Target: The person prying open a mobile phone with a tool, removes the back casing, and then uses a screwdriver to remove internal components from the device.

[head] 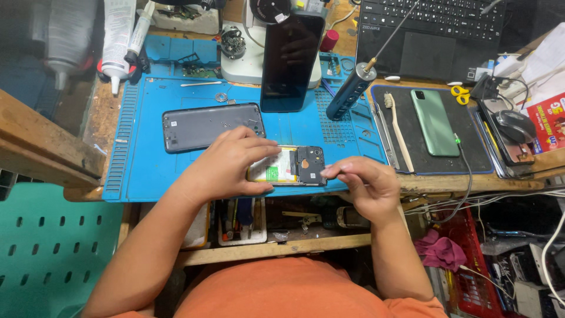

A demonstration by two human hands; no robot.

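Opened phone (288, 166): is lying flat on the blue mat (141, 171), near the mat's front edge, directly before the person; its long axis is running left to right across the view.
Left hand (226, 168): is being pressed palm-down over the left part of the opened phone, fingers spread and only lightly curled, steadying it against the mat rather than lifting it.
Right hand (365, 182): is being held just beside the phone's right end, fingers drawn together in a pinch; whether something small is being held between the fingertips cannot be told.
Governing relation: the phone is lying to the left of the right hand, its dark camera end pointing toward that hand; the left hand is the one resting on it, the right is just clear of its end.
Phone appearance: the back is off; a pale battery with a green label is showing at the left, a dark cover plate at the right.
Back cover (213, 126): a grey shell is lying beyond the left hand, apart from it.
Surface: a wooden surface is carrying the mat; a green phone (434, 122) is lying well to the right.
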